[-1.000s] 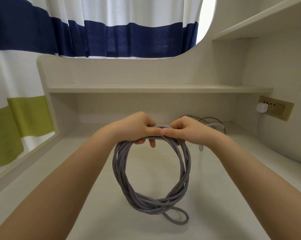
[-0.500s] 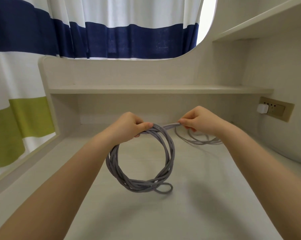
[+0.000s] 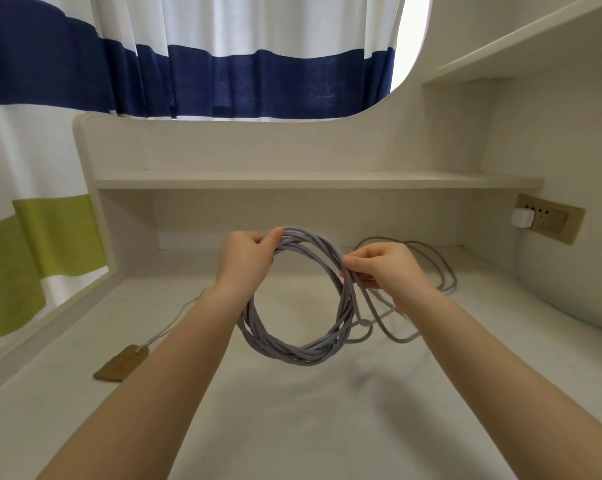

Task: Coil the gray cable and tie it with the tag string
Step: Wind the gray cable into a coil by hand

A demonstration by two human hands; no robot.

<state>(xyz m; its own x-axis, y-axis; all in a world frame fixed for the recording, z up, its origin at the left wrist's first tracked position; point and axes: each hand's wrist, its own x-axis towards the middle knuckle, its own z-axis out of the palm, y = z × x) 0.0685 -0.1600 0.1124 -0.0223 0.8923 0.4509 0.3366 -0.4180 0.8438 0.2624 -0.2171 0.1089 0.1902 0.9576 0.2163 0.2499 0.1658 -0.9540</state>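
Note:
The gray cable [image 3: 292, 351] hangs as a coil of several loops above the pale desk [image 3: 292, 427]. My left hand [image 3: 247, 259] grips the coil's upper left part. My right hand [image 3: 384, 268] pinches the strands on the coil's right side. Loose gray cable trails from under that hand across the desk to the back right. A brown paper tag [image 3: 121, 363] lies flat on the desk at the left, and its thin pale string [image 3: 169, 327] runs back toward my left forearm, which hides its far end.
A low shelf [image 3: 310, 181] spans the desk's back, with a higher shelf at the upper right. A wall socket [image 3: 549, 220] with a white plug [image 3: 522, 218] sits on the right wall. A striped curtain hangs behind and to the left.
My right hand has come back to the coil's right side with another length of cable. The coil has been lifted higher. The view has shifted, and the tag now shows at the left.

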